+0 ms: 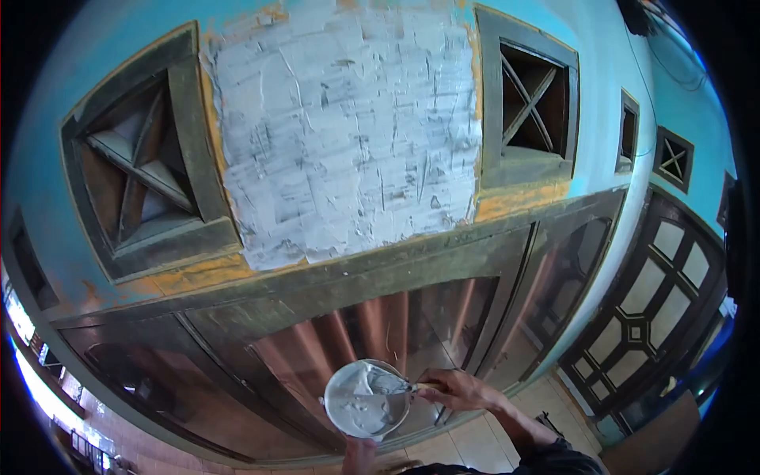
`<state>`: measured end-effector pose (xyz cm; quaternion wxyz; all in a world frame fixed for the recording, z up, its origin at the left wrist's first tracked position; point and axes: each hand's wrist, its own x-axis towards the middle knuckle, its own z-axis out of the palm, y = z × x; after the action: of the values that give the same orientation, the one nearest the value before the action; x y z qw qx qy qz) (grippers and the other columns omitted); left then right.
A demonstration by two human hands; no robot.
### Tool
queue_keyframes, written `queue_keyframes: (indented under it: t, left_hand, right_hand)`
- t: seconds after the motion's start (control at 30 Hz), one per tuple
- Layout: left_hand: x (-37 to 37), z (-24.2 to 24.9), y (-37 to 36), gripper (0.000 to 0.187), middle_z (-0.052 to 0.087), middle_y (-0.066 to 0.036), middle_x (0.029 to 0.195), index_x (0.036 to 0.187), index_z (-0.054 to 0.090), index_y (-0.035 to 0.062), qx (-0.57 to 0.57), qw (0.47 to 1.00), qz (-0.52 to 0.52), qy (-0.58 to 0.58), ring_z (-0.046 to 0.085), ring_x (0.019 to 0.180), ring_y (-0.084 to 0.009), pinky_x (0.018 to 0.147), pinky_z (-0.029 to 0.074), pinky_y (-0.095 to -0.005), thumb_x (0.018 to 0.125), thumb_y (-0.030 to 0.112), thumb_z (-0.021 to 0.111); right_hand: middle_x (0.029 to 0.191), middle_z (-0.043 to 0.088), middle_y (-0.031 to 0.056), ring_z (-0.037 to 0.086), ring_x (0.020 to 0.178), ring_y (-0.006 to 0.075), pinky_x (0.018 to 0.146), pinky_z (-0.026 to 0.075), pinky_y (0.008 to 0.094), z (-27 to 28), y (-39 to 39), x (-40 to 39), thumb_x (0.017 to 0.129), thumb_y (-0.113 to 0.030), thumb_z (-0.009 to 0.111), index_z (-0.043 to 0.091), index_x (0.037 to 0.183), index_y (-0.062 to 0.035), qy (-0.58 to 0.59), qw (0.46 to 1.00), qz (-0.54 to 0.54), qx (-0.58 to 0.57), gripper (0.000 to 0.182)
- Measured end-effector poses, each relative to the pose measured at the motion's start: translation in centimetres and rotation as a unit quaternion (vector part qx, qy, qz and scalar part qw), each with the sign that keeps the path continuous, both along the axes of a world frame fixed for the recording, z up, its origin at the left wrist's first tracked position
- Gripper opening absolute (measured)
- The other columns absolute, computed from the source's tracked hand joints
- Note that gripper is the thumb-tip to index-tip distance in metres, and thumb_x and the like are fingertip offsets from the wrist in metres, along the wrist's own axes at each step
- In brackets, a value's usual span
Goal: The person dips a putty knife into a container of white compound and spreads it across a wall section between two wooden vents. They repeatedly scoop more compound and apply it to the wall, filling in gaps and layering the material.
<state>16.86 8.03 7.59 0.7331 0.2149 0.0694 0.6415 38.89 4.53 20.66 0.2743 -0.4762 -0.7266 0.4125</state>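
A round bowl [333,421] of whitish-grey paste, like wall putty, is held up in front of me at the bottom middle. My left hand [360,454] holds it from below, its fingers mostly hidden by the bowl. In my right hand [461,389], the fingers are closed round the handle of a putty knife [386,388]. The knife's blade lies in the paste. Above, a wall patch [348,134] is coated with the same whitish paste in overlapping strokes, with grey showing through in places.
Wooden vent frames with crossed bars flank the patch, a left vent [141,170] and a right vent [532,99]. Beneath runs a dark wooden frame [396,265] with glass panes and reddish-brown curtains [380,324]. A panelled door [645,309] stands at right above the tiled floor [479,443].
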Motion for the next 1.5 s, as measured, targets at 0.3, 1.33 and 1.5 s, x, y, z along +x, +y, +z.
queue_keyframes:
  t: [0.3, 1.33, 1.5]
  left_hand:
    - [-0.6, 1.0, 0.3, 0.086, 0.05, -0.013, 0.141, 0.141, 0.047, 0.0148, -0.048, 0.982, -0.091, -0.155, 0.05, 0.124, -0.0378, 0.098, 0.047, -0.0598, 0.083, 0.079, 0.045]
    - [0.1, -0.2, -0.3, 0.094, 0.047, -0.014, 0.143, 0.142, 0.045, 0.0117, 0.001, 0.922, -0.16, -0.352, 0.047, 0.127, -0.0388, 0.107, 0.037, -0.0603, 0.078, 0.081, 0.049]
    - [0.1, 0.7, 0.2, 0.092, 0.049, -0.013, 0.141, 0.141, 0.047, 0.0115, -0.008, 0.983, -0.079, -0.166, 0.048, 0.124, -0.0383, 0.104, 0.04, -0.0591, 0.079, 0.08, 0.049]
  right_hand:
    - [0.078, 0.068, 0.0159, 0.068, 0.069, 0.0341, 0.062, 0.052, 0.0408, 2.4, -2.7, -2.0, 0.096, -0.026, 0.062, 0.049, 0.11, -0.0021, -0.076, 0.992, -0.071, 0.069, 0.03]
    - [0.065, 0.063, 0.0127, 0.067, 0.059, 0.0232, 0.057, 0.052, 0.035, -0.8, -3.3, -3.6, 0.092, -0.029, 0.066, 0.055, 0.095, 0.0019, -0.018, 0.978, -0.154, 0.14, 0.033]
    - [0.075, 0.068, 0.0198, 0.07, 0.071, 0.0364, 0.06, 0.055, 0.0411, -0.5, -3.4, -3.9, 0.092, -0.028, 0.067, 0.053, 0.097, 0.0004, -0.043, 0.977, -0.16, 0.136, 0.032]
